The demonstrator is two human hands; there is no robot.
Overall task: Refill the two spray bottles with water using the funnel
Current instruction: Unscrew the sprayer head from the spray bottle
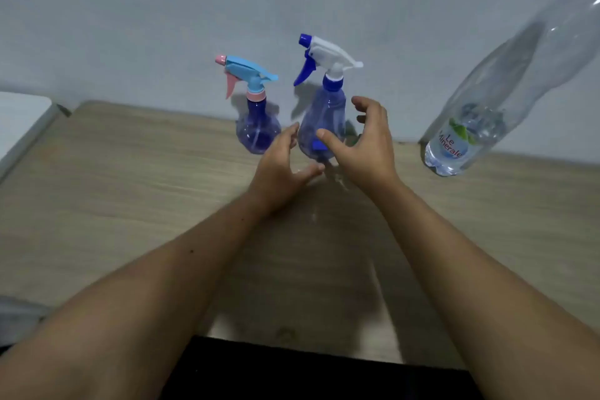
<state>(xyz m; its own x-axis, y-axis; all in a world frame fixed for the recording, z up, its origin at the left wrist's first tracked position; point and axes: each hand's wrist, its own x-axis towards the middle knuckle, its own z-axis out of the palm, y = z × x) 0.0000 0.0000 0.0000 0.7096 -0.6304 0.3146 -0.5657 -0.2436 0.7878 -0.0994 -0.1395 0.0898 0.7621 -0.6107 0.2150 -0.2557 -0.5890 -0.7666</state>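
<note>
**Operator:** Nothing gripped yet. My left hand (285,161) and right hand (363,140) both have spread, relaxed fingers on either side of the taller translucent blue plastic spray bottle with the white-and-blue trigger head (324,114), close to it, but I can't tell whether they touch.

**Observer:** And the other one?

**Operator:** The squat blue plastic spray bottle with the pink-and-light-blue trigger head (256,127) stands just left of it, both at the far edge of the wooden table (130,188). The clear plastic water bottle (470,127) stands toward the far right corner.

**Observer:** Step?

**Operator:** Opening, I'd judge: steady the body, unscrew the head. I can't make out a funnel for certain.
</note>
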